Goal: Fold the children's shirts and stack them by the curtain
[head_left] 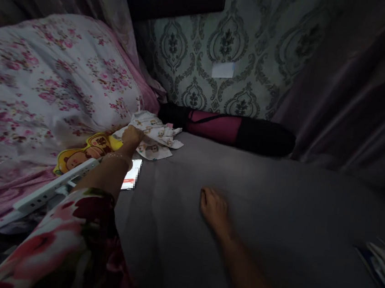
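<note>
My left hand [132,135] reaches far forward and is closed on the edge of a white cloth [155,133] with small printed figures, crumpled on the bed. Under my left forearm lies a phone [131,174] with a lit screen, partly covered by the arm. Just left of that arm is a yellow cartoon-shaped cushion [74,159]. My right hand [215,208] rests on the grey bed sheet [176,234] with its fingers curled in and nothing visible in them.
A white power strip [57,187] runs along the bed's left edge beside pink floral bedding [48,78]. A long black and maroon bag [215,127] lies against the patterned wall [257,54]. Papers or booklets [380,269] sit at the right. Curtains [355,101] hang on both sides.
</note>
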Tool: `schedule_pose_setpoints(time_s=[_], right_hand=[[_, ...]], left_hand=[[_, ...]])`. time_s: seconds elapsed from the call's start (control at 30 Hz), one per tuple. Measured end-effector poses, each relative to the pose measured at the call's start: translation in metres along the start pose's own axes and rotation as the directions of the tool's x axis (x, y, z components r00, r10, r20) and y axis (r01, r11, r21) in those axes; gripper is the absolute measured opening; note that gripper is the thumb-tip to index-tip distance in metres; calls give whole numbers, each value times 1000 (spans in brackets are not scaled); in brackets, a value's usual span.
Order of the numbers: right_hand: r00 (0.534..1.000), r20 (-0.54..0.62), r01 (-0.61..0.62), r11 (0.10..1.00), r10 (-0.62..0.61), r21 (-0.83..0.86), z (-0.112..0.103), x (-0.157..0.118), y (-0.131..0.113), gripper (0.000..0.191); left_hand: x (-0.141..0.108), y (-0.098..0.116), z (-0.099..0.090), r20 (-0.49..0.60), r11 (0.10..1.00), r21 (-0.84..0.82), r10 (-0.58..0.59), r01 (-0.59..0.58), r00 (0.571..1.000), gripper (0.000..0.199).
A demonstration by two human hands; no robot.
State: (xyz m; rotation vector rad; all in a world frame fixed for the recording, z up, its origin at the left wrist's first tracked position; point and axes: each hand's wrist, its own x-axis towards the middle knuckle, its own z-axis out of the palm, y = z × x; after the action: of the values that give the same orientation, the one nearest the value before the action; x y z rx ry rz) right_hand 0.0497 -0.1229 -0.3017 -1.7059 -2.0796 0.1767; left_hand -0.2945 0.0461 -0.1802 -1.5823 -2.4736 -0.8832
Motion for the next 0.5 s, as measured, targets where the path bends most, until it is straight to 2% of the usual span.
schedule_pose_setpoints(time_s=[0.13,0.27,0.33,0.4,0.5], right_hand=[[1000,13,-5,1000,5,-6,-2,0,-1,31],[999,29,-20,1000,20,0,-3,-1,-1,31],[999,30,-19,1000,19,-6,-5,-1,-1,31],[1000,28,-9,1000,10,-17,-6,-2,-1,31],[1000,24,-3,1000,4,-25,-7,-3,-1,32]], left_hand=[[-3,26,-4,-174,993,-117,-38,18,984,33],[-2,60,-5,-298,950,-246,113,-191,948,24],[-4,79,-4,-338,883,-351,190,-311,922,13],[-11,98,-1,-348,800,-467,224,-375,910,3],[-33,124,8,-340,648,-647,228,-403,912,12]])
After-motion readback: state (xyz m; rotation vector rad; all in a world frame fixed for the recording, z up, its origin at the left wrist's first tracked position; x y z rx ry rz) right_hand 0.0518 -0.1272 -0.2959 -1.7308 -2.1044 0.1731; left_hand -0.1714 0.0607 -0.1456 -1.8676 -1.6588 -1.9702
